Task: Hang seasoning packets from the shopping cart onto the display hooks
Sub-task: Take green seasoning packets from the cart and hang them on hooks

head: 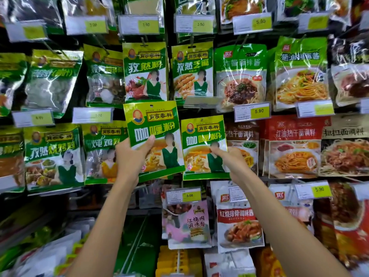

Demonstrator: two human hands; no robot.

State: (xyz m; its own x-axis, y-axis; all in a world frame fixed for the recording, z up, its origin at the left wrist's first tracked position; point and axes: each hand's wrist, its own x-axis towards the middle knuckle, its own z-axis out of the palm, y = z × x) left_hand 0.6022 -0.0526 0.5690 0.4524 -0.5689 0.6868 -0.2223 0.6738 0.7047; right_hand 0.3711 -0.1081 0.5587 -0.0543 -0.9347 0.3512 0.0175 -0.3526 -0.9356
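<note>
My left hand [131,156] grips a green-and-yellow curry powder packet [153,128] by its lower left side, thumb on the front, and holds it up in front of the display wall. Its hang hole at the top shows free of any hook. My right hand [229,158] pinches the front of a matching curry packet [203,144] that hangs just to the right; its hook is hidden behind the packet. The two packets sit side by side and nearly touch.
Rows of green seasoning packets [144,72] and red sauce packets [293,148] hang on hooks all around, with price tags [252,111] between rows. A tilted tag holder [201,101] juts out above the right packet. Loose packets [40,254] lie in a heap at the lower left.
</note>
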